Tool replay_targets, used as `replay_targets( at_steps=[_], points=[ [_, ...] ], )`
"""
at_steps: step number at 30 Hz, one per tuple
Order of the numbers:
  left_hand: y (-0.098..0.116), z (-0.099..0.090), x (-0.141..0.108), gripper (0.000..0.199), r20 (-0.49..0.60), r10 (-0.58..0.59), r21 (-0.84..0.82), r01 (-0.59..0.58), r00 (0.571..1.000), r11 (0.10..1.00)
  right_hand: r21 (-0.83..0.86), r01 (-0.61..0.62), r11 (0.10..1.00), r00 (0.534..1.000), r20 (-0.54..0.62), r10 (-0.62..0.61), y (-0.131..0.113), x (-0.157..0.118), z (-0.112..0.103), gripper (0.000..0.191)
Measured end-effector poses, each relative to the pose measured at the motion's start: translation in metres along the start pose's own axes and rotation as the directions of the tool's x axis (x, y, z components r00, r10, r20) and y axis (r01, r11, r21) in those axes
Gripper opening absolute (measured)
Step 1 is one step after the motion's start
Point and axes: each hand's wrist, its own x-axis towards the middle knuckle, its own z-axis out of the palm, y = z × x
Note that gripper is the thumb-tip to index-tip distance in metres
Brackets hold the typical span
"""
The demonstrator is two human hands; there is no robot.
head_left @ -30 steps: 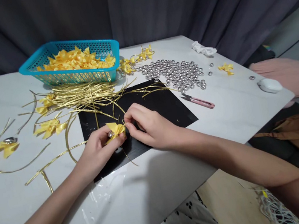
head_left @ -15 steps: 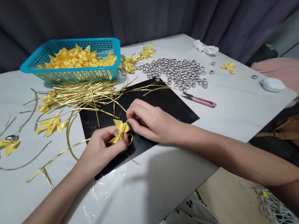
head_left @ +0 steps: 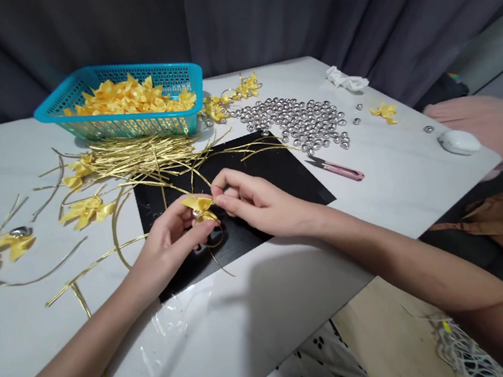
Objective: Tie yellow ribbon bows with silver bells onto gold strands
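Note:
A yellow ribbon bow [head_left: 199, 207] with a small shiny silver bead at its side sits between the thumb and fingers of my left hand [head_left: 174, 230]. A thin gold cord [head_left: 219, 259] loops under the bow, its loose end hanging over the black sheet [head_left: 243, 228]. At the bow's right edge, my right hand [head_left: 254, 204] is closed in a pinch on the cord, its fingertips against or very near the ribbon. The pinched bit is mostly hidden by the fingers.
A blue basket [head_left: 125, 124] of yellow bows stands at the back, with a pile of gold cords [head_left: 145, 158] before it. Silver beads [head_left: 298, 122] and pink-handled thread snips [head_left: 335, 168] lie right. More bows [head_left: 86, 211] lie left; a white mouse-shaped object [head_left: 458, 141] sits near the right edge.
The bow has turned in my left hand, so its petals lie flatter and the silver bead shows more. My right fingertips have stayed close by the bow's right side.

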Motion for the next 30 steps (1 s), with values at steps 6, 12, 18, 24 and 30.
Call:
replay_targets(
  at_steps=[6,12,18,24,30],
  points=[
    [-0.004,-0.002,0.002,0.022,-0.116,-0.061,0.008,0.062,0.991,0.998,-0.183,-0.063,0.981,0.992,0.093,0.081,-0.003,0.003,-0.017,0.013],
    [-0.003,-0.003,0.001,0.015,-0.101,-0.060,-0.013,0.059,0.993,0.998,-0.295,-0.002,0.955,0.998,0.060,0.021,-0.009,0.002,-0.031,0.017],
    [0.002,0.000,-0.001,0.014,0.015,-0.043,0.023,0.042,0.999,0.999,-0.251,0.079,0.965,0.997,0.043,-0.070,-0.006,0.001,-0.024,0.015],
    [0.003,0.001,0.000,0.014,-0.057,-0.072,0.058,0.075,0.996,0.995,-0.243,0.072,0.967,0.995,-0.047,-0.086,-0.008,0.000,-0.016,0.012],
    [0.000,0.000,0.002,0.011,-0.036,-0.079,0.033,0.080,0.996,0.996,-0.221,0.037,0.974,0.993,-0.103,-0.061,-0.012,-0.002,-0.014,0.012]
  ],
)
